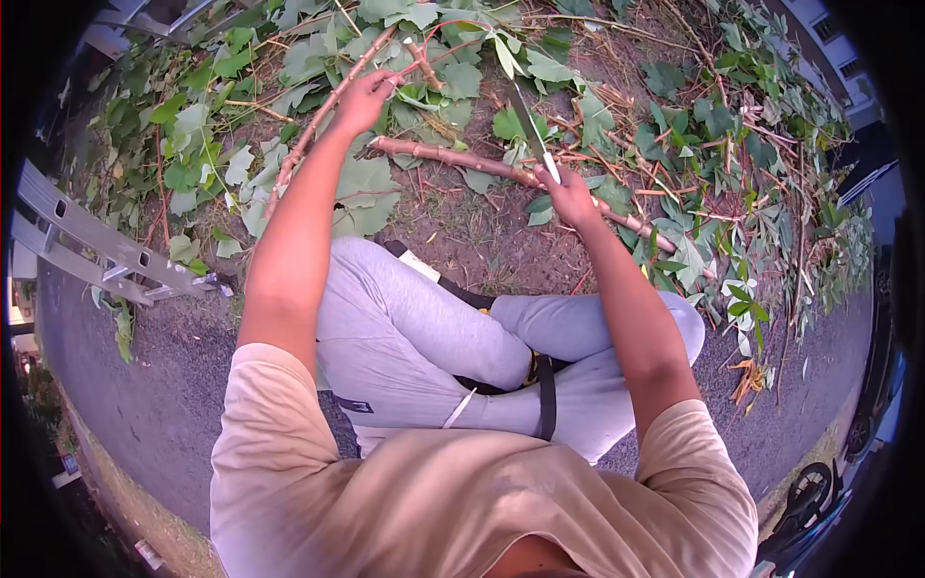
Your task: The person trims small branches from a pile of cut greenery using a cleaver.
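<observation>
My left hand (pixel 361 102) is closed around a short reddish-brown leafy branch (pixel 421 65), with its fingertips at the branch's lower end. Close beside that hand and forearm, a long brown branch (pixel 318 125) slants over the leaves. In my right hand (pixel 568 196) is a knife (pixel 525 116) with a long narrow blade and a pale handle, its blade pointing away from me. A thick cut branch (pixel 453 157) lies on the soil and passes under my right hand and wrist. Broad green leaves (pixel 366 193) lie below my left hand.
A metal ladder (pixel 101 250) lies at the left. Heaped leaves and twigs (pixel 674 144) spread across the far ground and right side. I sit with crossed legs (pixel 434 328) at the edge of the asphalt (pixel 154 385). A wheel (pixel 809 486) shows at the lower right.
</observation>
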Motion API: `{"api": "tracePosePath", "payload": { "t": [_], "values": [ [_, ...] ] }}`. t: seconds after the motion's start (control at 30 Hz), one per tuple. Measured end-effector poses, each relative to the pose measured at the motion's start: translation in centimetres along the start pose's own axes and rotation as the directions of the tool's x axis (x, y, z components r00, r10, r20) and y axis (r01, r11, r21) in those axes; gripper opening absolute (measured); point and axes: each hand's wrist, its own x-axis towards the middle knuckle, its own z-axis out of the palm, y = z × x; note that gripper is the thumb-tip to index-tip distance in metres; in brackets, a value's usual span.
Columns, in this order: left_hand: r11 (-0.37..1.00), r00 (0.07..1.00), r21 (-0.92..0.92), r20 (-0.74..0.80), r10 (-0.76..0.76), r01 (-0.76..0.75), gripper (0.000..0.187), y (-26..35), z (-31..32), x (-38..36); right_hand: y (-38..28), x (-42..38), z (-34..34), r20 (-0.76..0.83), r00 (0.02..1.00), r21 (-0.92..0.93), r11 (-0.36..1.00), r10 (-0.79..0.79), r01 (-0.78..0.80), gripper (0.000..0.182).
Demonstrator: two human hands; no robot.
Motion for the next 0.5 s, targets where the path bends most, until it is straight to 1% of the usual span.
{"api": "tracePosePath", "payload": {
  "t": [0.03,0.07,0.1,0.13,0.17,0.2,0.23,0.27,0.3,0.37,0.4,0.43,0.47,0.5],
  "values": [
    [1.000,1.000,-0.004,0.002,0.003,-0.003,0.026,1.2,0.8,0.1,0.7,0.1,-0.3,-0.030,0.998,0.147,0.988,0.050,-0.045,0.055],
    [0.974,0.986,-0.175,0.111,-0.122,0.141,0.026,2.6,1.3,0.3,-0.3,-0.4,-0.6,-0.056,0.987,0.310,0.942,0.152,-0.127,0.055],
    [0.901,0.945,-0.320,0.240,-0.223,0.294,0.025,3.9,1.8,0.4,-1.2,-1.0,-1.1,-0.107,0.979,0.391,0.912,0.176,-0.121,0.052],
    [0.836,0.901,-0.381,0.336,-0.273,0.395,0.023,5.3,2.7,0.0,-2.0,-1.5,-1.5,-0.172,0.959,0.467,0.876,0.227,-0.124,0.048],
    [0.838,0.901,-0.379,0.343,-0.267,0.393,0.023,5.8,4.0,-0.4,-2.9,-2.1,-1.9,-0.231,0.931,0.540,0.833,0.281,-0.118,0.046],
    [0.906,0.889,-0.235,0.386,-0.245,0.352,0.024,5.6,5.8,-1.0,-4.1,-3.0,-2.6,-0.276,0.914,0.603,0.794,0.298,-0.077,0.039],
    [0.951,0.872,-0.090,0.432,-0.231,0.296,0.025,5.4,7.7,-2.1,-4.3,-3.5,-3.3,-0.283,0.905,0.635,0.769,0.319,-0.073,0.035],
    [0.981,0.863,0.049,0.468,-0.188,0.188,0.025,5.3,9.7,-3.3,-4.7,-4.4,-3.5,-0.317,0.898,0.666,0.746,0.305,-0.019,0.033],
    [0.982,0.851,0.180,0.504,-0.147,0.063,0.026,5.4,11.4,-4.4,-5.2,-5.0,-3.5,-0.353,0.890,0.691,0.722,0.288,0.041,0.032],
    [0.925,0.848,0.362,0.521,-0.098,-0.116,0.034,6.9,14.1,-7.5,-6.3,-7.0,-2.5,-0.371,0.886,0.706,0.704,0.278,0.075,0.031],
    [0.924,0.848,0.360,0.523,-0.088,-0.126,0.034,6.9,15.0,-8.0,-5.9,-7.4,-1.5,-0.373,0.877,0.696,0.716,0.303,0.048,0.029],
    [0.907,0.798,0.403,0.582,-0.154,-0.120,0.036,6.9,15.8,-8.4,-5.6,-7.7,-0.5,-0.340,0.891,0.692,0.722,0.301,0.020,0.027],
    [0.886,0.741,0.448,0.634,-0.222,-0.118,0.039,7.0,16.4,-8.5,-4.4,-7.6,0.7,-0.260,0.920,0.710,0.704,0.293,-0.024,0.027],
    [0.885,0.740,0.448,0.637,-0.218,-0.125,0.039,7.3,16.6,-8.5,-4.2,-7.9,1.4,-0.175,0.943,0.725,0.685,0.283,-0.071,0.027]
  ]
}}
